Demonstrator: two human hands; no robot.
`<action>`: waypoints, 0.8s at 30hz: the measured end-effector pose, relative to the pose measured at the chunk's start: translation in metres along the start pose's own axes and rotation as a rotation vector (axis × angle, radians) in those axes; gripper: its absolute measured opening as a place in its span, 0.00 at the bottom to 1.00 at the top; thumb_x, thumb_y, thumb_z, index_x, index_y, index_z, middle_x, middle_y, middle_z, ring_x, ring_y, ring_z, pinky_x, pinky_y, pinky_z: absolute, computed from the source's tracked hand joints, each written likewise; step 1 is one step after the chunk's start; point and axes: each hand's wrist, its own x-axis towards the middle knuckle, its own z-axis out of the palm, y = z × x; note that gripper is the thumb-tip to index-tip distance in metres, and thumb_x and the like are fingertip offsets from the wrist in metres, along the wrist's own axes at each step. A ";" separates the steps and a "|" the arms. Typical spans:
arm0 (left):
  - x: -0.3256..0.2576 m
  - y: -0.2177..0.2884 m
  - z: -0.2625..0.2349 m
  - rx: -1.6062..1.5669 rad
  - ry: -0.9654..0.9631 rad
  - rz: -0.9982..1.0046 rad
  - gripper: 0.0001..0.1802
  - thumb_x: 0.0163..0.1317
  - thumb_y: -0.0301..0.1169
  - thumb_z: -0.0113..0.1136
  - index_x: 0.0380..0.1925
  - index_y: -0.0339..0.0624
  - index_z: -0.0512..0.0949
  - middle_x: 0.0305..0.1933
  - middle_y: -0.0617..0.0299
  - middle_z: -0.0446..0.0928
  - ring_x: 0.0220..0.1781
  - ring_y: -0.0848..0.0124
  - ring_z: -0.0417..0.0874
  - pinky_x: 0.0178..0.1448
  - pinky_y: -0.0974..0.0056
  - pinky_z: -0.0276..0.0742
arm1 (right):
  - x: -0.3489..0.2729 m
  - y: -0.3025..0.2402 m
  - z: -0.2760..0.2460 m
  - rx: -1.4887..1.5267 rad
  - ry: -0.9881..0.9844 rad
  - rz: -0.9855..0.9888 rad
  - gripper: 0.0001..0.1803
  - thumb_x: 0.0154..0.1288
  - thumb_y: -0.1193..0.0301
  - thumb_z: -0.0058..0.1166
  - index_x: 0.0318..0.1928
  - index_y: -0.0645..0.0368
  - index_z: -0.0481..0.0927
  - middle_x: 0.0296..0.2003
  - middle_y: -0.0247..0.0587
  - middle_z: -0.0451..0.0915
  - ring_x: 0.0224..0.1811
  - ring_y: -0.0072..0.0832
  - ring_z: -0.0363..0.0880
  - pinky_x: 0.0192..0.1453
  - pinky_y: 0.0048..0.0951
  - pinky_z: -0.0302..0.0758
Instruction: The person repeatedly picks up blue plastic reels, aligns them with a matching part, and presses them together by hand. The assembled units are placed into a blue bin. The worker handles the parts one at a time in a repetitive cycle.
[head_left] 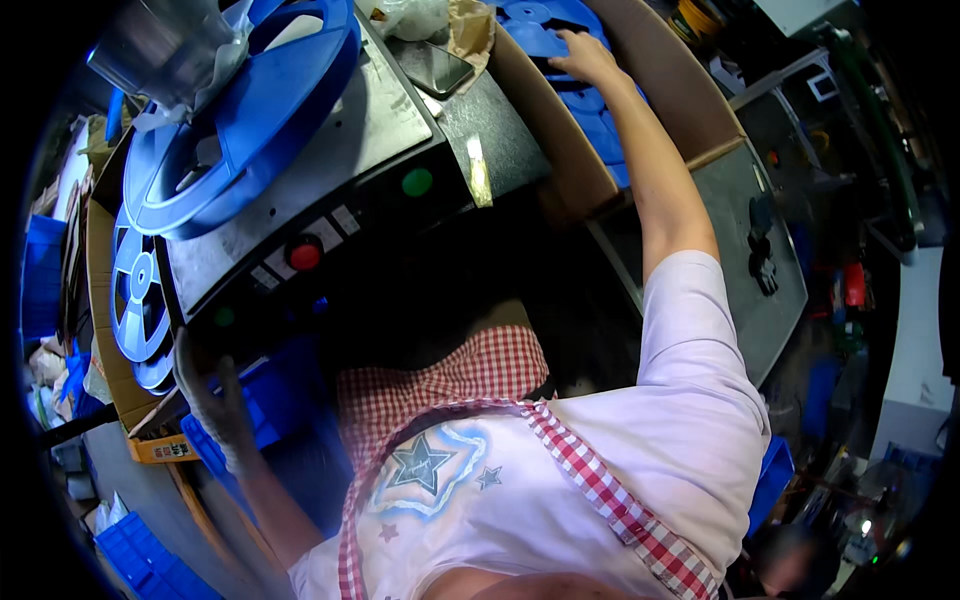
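Observation:
My right hand (588, 58) reaches into a cardboard box (690, 80) at the top. Its fingers are apart over the blue plastic reels (592, 125) in there, at or just above the top one; contact cannot be told. Down at the left, my left hand (208, 395), in a pale glove, is a little blurred. Its thumb and fingers are apart with nothing seen between them. It is beside the machine's front corner, near another carton (125, 375) holding blue reels (140, 290). A large blue reel (275, 125) lies tilted on the machine, under a shiny metal cylinder (165, 50).
The grey machine (385, 135) carries a red button (303, 254) and a green button (416, 182). A phone (437, 68) lies on its right side near crumpled paper. Blue bins (265, 400) stand below at the left. A grey panel (730, 250) lies right of my arm.

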 end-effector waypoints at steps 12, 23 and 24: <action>-0.008 0.028 0.004 0.044 -0.085 -0.095 0.27 0.61 0.17 0.54 0.62 0.47 0.70 0.65 0.53 0.69 0.69 0.58 0.67 0.69 0.56 0.66 | 0.004 0.042 0.058 -0.261 -0.617 -0.081 0.36 0.49 0.61 0.66 0.60 0.55 0.71 0.57 0.47 0.75 0.60 0.45 0.72 0.60 0.44 0.73; 0.067 0.073 0.002 -0.063 -0.022 0.226 0.22 0.63 0.24 0.55 0.59 0.46 0.73 0.65 0.51 0.68 0.68 0.55 0.68 0.70 0.54 0.66 | -0.028 0.073 0.002 -0.031 -0.541 0.372 0.36 0.63 0.52 0.52 0.68 0.54 0.64 0.52 0.55 0.78 0.52 0.43 0.79 0.47 0.41 0.77; 0.070 0.072 0.001 -0.042 -0.023 0.274 0.23 0.62 0.25 0.57 0.58 0.46 0.73 0.64 0.51 0.69 0.68 0.55 0.68 0.70 0.53 0.65 | -0.036 0.055 0.007 -0.057 -0.566 0.313 0.36 0.64 0.50 0.49 0.68 0.54 0.64 0.54 0.55 0.76 0.54 0.45 0.77 0.55 0.41 0.73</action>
